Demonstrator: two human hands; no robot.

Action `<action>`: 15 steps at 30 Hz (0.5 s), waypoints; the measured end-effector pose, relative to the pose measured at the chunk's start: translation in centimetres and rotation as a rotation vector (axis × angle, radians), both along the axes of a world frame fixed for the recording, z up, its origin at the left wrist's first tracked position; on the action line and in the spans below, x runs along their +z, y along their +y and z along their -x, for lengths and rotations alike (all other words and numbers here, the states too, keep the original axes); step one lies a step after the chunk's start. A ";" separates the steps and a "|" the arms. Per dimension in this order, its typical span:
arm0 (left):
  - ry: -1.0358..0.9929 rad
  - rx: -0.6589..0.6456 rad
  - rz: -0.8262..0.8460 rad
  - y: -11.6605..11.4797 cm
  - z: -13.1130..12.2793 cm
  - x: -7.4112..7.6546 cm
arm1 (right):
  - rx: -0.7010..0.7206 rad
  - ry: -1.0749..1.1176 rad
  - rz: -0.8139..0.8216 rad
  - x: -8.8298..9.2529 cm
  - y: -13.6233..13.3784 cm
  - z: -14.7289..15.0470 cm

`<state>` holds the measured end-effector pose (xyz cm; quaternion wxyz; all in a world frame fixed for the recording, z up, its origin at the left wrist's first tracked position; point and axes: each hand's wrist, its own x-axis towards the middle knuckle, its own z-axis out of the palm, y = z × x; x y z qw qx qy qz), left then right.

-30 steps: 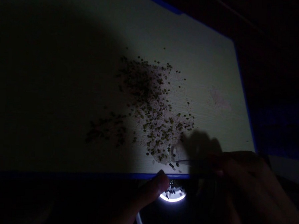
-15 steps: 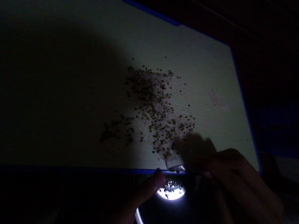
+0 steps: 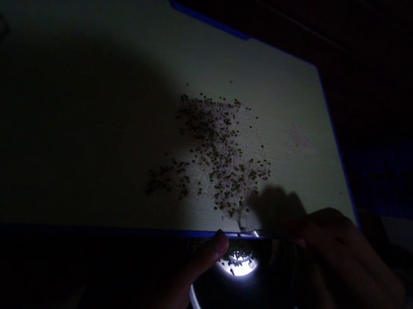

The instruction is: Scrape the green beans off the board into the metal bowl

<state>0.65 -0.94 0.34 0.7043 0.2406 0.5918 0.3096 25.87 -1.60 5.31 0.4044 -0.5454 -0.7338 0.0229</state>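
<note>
The scene is very dark. A pale board with a blue rim (image 3: 293, 90) carries a scattered heap of small dark green grains mixed with pale ones (image 3: 223, 160). Below its near edge sits a round bowl (image 3: 244, 285) with some grains lit inside. My left hand (image 3: 200, 265) holds the bowl's rim, thumb tip up at the board's edge. My right hand (image 3: 339, 258) is closed round a thin metal tool (image 3: 254, 231) whose tip lies at the board's near edge above the bowl.
A smaller cluster of dark grains (image 3: 165, 180) lies left of the main heap. A faint pale smear (image 3: 300, 141) marks the board's right part. The board's left half and all surroundings are in deep shadow.
The tool tip has drawn from the heap's lower end to the board's near edge, over the bowl. The view has shifted slightly; my left hand stays at the bowl.
</note>
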 end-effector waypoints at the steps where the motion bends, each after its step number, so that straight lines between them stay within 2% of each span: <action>1: -0.023 0.004 0.000 0.1 -0.1 0.1 | 0.030 -0.013 0.028 0.0 0.0 0.0; 3: -0.054 0.026 0.000 0.1 -0.4 0.2 | 0.036 -0.032 0.047 -0.2 0.1 -0.1; 8: -0.035 0.103 0.008 -0.1 -0.9 -0.2 | -0.156 0.021 -0.087 -0.9 0.4 0.3; 11: -0.021 0.132 -0.018 0.0 -0.9 -0.3 | -0.134 -0.003 -0.036 -0.7 0.3 0.5; 15: -0.102 0.156 0.007 -0.2 -0.8 -0.4 | 0.009 -0.042 0.073 -0.2 -0.1 0.1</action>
